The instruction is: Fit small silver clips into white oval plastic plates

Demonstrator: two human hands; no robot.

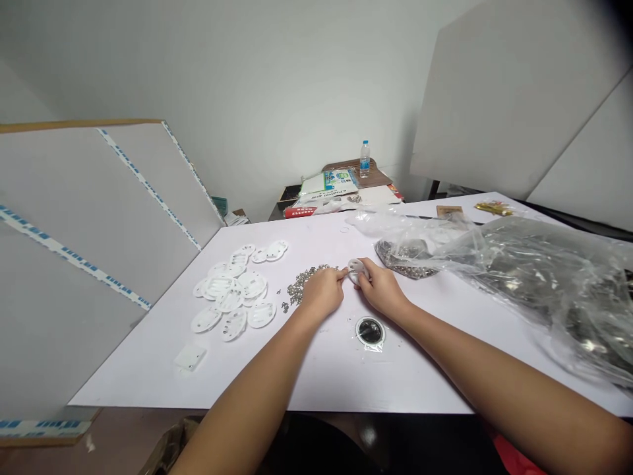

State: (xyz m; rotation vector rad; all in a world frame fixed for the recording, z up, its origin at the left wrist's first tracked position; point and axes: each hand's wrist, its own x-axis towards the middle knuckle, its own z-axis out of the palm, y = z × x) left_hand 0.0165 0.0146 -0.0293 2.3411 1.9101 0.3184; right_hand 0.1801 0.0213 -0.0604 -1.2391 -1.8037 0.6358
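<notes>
My left hand [322, 293] and my right hand [380, 289] meet in front of me, and their fingers pinch a small white oval disc [356, 268] from both sides. Much of the disc is hidden by my fingers. Just left of my left hand lies a loose heap of small metal pieces [301, 285]. Further left, several white oval plastic discs [232, 290] lie overlapping. Below my hands sits a round black-and-silver piece [370, 332] in clear wrap. Behind my right hand lies a clear bag of metal pieces [403, 258].
The white table [148, 356] holds a white square piece [190, 357] at the front left. A large clear plastic bag [544, 284] fills the right side. Large grey boards [99, 198] lean at the left. Papers [329, 188] and a water bottle [364, 159] stand beyond the table.
</notes>
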